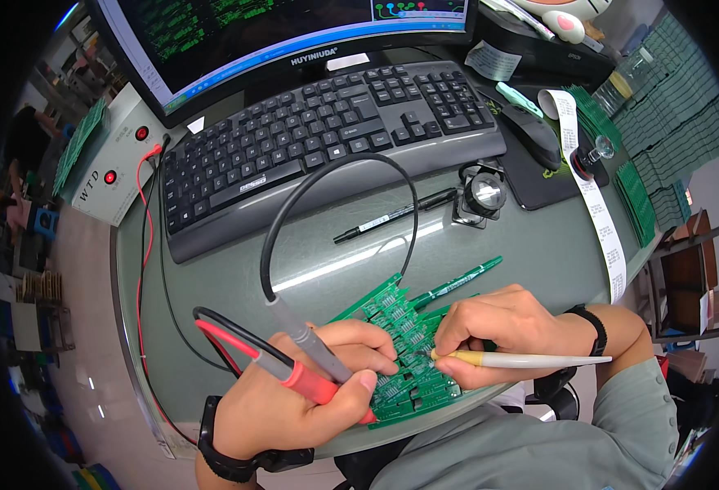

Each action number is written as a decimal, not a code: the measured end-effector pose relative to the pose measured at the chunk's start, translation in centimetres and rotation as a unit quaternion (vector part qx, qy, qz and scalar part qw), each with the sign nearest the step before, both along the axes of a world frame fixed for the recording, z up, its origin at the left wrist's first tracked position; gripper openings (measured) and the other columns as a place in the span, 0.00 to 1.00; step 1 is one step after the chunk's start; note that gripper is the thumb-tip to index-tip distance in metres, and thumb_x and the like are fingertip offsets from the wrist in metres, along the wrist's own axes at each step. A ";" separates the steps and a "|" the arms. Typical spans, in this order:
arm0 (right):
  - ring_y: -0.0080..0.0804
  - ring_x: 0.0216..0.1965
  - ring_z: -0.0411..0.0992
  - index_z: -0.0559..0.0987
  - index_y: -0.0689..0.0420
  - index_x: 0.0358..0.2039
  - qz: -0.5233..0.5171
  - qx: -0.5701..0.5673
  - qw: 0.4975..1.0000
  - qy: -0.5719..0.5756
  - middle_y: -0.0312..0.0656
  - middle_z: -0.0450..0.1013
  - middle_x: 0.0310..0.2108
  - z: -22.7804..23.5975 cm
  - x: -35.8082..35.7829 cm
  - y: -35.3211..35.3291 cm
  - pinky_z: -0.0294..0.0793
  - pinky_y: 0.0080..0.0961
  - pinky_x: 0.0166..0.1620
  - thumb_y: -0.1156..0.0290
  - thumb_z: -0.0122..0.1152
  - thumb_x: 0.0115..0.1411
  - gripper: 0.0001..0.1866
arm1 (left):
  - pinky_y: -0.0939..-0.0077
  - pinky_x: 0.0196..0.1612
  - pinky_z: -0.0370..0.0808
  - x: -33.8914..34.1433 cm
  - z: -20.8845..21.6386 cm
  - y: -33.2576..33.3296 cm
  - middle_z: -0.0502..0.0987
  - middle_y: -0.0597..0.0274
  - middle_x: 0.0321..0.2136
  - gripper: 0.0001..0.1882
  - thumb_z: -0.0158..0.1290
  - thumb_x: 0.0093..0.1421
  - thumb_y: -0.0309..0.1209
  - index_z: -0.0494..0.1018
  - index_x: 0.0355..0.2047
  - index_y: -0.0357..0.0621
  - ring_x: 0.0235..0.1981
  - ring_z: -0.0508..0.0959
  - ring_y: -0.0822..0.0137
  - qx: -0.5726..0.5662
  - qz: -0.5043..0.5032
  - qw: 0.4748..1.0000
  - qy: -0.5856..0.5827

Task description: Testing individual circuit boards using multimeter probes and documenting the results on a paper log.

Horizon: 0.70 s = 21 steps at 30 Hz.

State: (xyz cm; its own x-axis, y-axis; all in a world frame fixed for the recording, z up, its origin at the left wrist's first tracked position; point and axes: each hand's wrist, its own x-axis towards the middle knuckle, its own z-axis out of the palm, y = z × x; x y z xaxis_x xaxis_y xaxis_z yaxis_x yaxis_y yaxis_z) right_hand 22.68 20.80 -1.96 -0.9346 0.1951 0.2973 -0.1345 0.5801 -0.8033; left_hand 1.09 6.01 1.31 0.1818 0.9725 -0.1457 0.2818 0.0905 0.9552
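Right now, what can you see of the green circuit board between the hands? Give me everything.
The green circuit board looks rigid and panel-like, with repeated rows of small dark and pale parts and gaps between sections. It sits slanted near the front edge of the table, a green pen by its far side. The left hand and right hand appear to touch and partly hide it; whether it lies flat is unclear.

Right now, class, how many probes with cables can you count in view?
2: the red probe and the grey probe, both held in the left hand. Any others would be hidden.
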 end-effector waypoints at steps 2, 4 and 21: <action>0.28 0.16 0.68 0.73 0.57 0.29 0.001 0.002 1.000 0.000 0.35 0.69 0.19 -0.1 0.0 0.0 0.66 0.24 0.19 0.74 0.65 0.53 0.08 | 0.67 0.45 0.74 0.0 0.1 0.0 0.78 0.50 0.41 0.15 0.44 0.59 0.29 0.78 0.36 0.31 0.40 0.78 0.58 -0.003 0.001 1.000 -0.001; 0.28 0.16 0.68 0.73 0.57 0.29 0.000 0.003 1.000 -0.002 0.35 0.69 0.19 -0.1 0.0 0.0 0.66 0.24 0.19 0.74 0.66 0.53 0.08 | 0.67 0.45 0.74 0.0 0.1 0.1 0.78 0.50 0.41 0.15 0.44 0.59 0.28 0.78 0.36 0.31 0.40 0.78 0.58 -0.006 0.000 1.000 -0.004; 0.35 0.21 0.72 0.72 0.56 0.29 0.004 0.032 0.999 -0.004 0.38 0.70 0.23 0.4 0.0 -0.1 0.69 0.28 0.22 0.74 0.66 0.53 0.09 | 0.66 0.45 0.75 0.0 -0.1 0.1 0.78 0.51 0.40 0.15 0.43 0.59 0.28 0.78 0.37 0.32 0.39 0.78 0.58 0.017 -0.006 1.000 0.020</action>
